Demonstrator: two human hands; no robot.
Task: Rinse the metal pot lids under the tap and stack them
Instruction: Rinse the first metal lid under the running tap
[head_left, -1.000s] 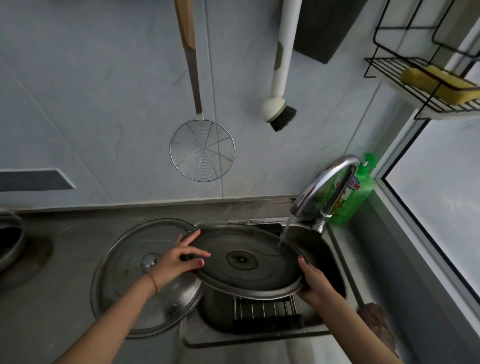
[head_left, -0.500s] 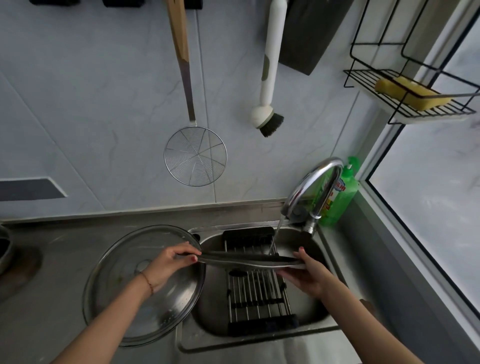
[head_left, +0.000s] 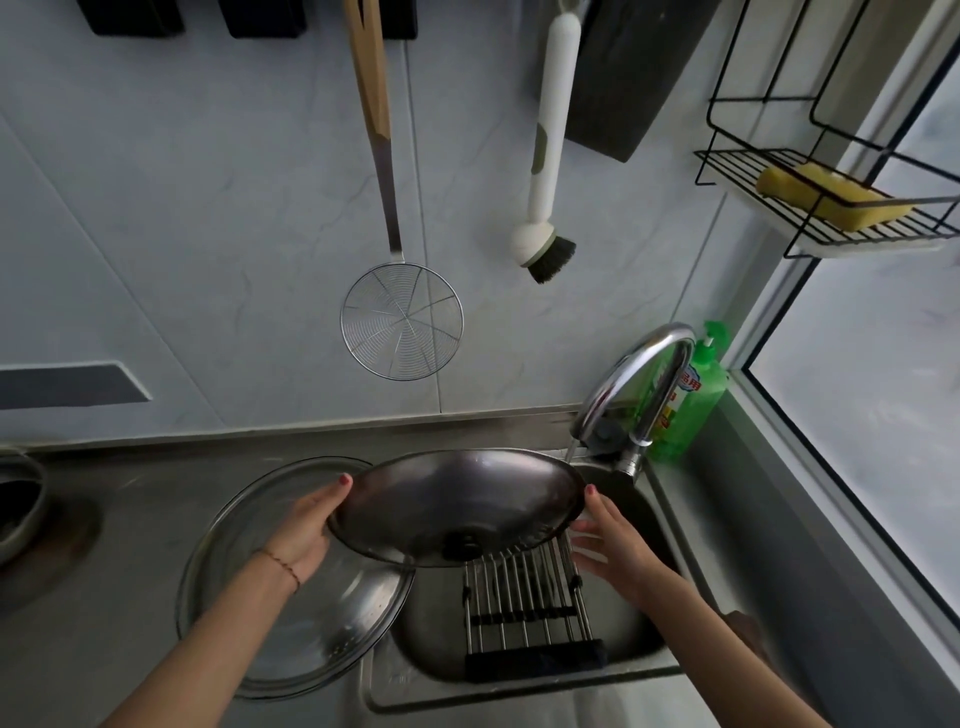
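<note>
I hold a round metal pot lid (head_left: 457, 499) over the sink, tilted so its domed top with the dark knob faces me. My left hand (head_left: 306, 525) grips its left rim. My right hand (head_left: 608, 535) holds its right rim, fingers spread beneath. The curved tap (head_left: 634, 384) stands just behind the lid's right edge, with a thin stream of water falling from its spout. A second, larger lid (head_left: 291, 613) lies flat on the steel counter left of the sink, partly hidden under my left hand and the held lid.
A metal rack (head_left: 524, 603) lies across the sink basin (head_left: 644, 525). Green dish soap (head_left: 691, 400) stands behind the tap. A wire skimmer (head_left: 402, 319) and a brush (head_left: 545, 249) hang on the wall. A shelf with a yellow sponge (head_left: 831, 200) is upper right. A dark pot (head_left: 15, 499) sits far left.
The lid went from underside-up under the stream, through edge-on, to domed top facing me. Both hands shifted along the rim with the turn.
</note>
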